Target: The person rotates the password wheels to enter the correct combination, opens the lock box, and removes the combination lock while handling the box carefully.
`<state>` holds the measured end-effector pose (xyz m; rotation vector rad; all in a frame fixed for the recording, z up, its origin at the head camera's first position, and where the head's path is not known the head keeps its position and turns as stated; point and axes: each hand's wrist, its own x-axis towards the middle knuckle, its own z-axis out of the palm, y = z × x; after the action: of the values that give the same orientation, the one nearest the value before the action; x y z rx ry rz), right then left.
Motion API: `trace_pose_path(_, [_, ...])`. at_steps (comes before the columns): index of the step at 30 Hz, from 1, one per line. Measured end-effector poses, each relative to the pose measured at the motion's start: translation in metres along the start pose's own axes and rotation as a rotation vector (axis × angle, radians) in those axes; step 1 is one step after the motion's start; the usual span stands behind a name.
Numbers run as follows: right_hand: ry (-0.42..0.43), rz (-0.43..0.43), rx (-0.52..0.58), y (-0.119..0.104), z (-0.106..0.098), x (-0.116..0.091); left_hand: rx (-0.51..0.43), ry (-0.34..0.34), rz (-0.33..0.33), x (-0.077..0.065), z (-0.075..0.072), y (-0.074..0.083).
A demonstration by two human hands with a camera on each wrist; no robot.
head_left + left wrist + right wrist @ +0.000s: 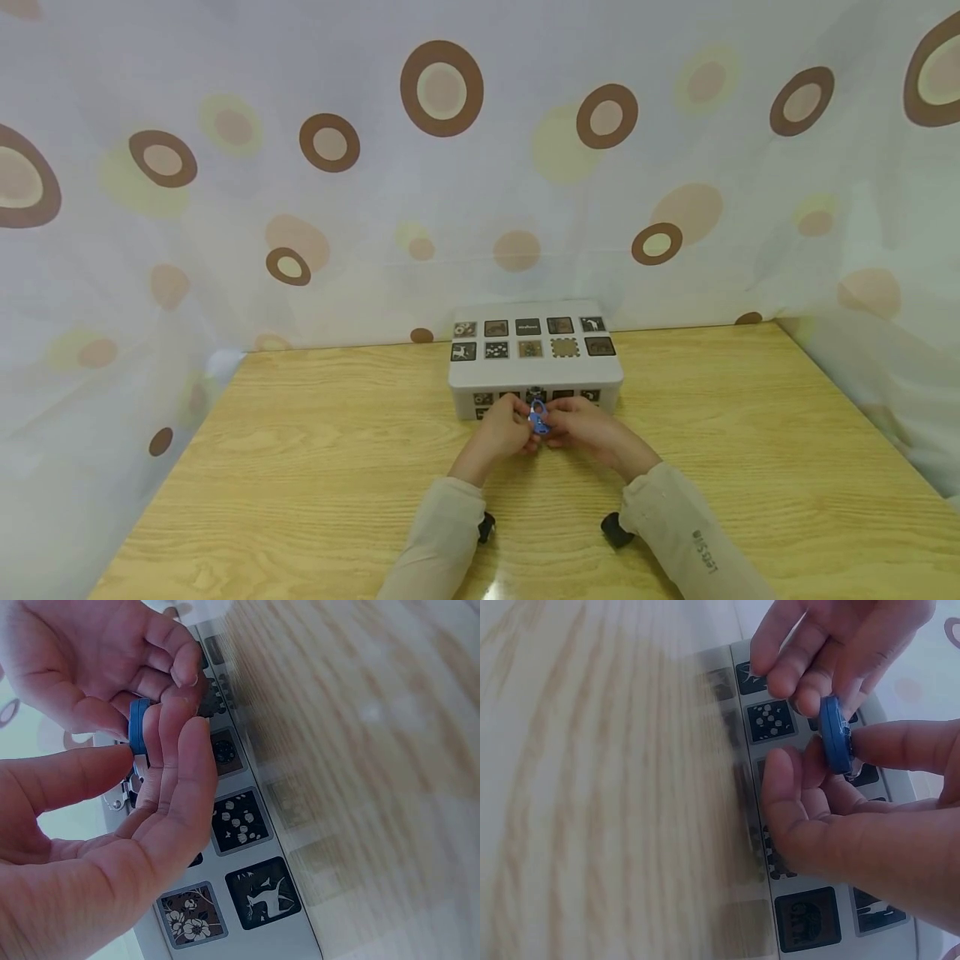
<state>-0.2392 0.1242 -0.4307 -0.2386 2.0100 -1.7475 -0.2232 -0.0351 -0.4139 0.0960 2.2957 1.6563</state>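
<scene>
A small blue padlock [539,422] is held between both hands, in front of the metal latch [536,394] of a white box [525,373] with dark picture squares. My left hand [501,429] pinches it from the left, thumb against its edge. From the other side my right hand [588,425] grips the padlock, its thumb on one face and fingers behind. In the right wrist view the padlock [835,736] appears edge-on between the fingertips. The left wrist view shows a silvery metal part [116,803] of the latch, largely hidden by the fingers.
The box stands near the back edge of a wooden table [315,467]. A curtain [360,208] with brown and beige circles hangs behind and at both sides. Black wrist straps [617,530] show under the beige sleeves [686,517].
</scene>
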Motion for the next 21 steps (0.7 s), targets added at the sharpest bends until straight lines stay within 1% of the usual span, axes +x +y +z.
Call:
trace_pose_path(7, [-0.013,-0.01,-0.004,-0.0004,0.0004,-0.0019,0.0,0.004,0.001,-0.0015,0.0,0.0009])
trace_pose_path(14, [-0.013,-0.007,0.0,0.0006,0.0,-0.0016,0.001,-0.014,0.003,-0.0001,-0.001,-0.0014])
trace_pose_path(15, [-0.011,-0.006,0.002,0.001,-0.0001,-0.0014,-0.002,-0.02,0.021,0.0013,-0.0012,-0.0038])
trace_pose_path(21, [-0.012,-0.002,-0.004,0.0003,-0.0004,-0.0018,-0.012,-0.023,0.026,0.0008,-0.0014,-0.0025])
